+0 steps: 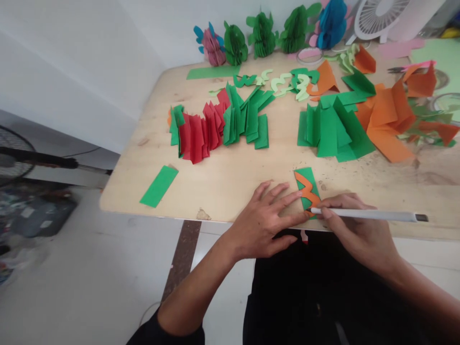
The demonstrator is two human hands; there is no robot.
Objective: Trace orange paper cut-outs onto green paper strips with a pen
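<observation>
At the table's front edge lies a green paper rectangle point(306, 171) with a wavy orange paper cutout point(304, 183) on top. Fingers apart, my left hand point(266, 220) presses the cutout and the green paper with its fingertips. My right hand point(362, 230) grips a white pen point(373, 214), its tip at the lower end of the cutout. The pen lies nearly level, its dark end to the right. Another green paper strip point(159, 186) rests alone near the left front corner.
Folded red papers point(201, 132) and green papers point(247, 117) stand mid-table. More green point(334, 129) and orange papers point(390, 112) pile up right. Behind lie curly light-green cutouts point(280, 82). Honeycomb paper figures point(263, 36) line the wall beside a white fan point(381, 14).
</observation>
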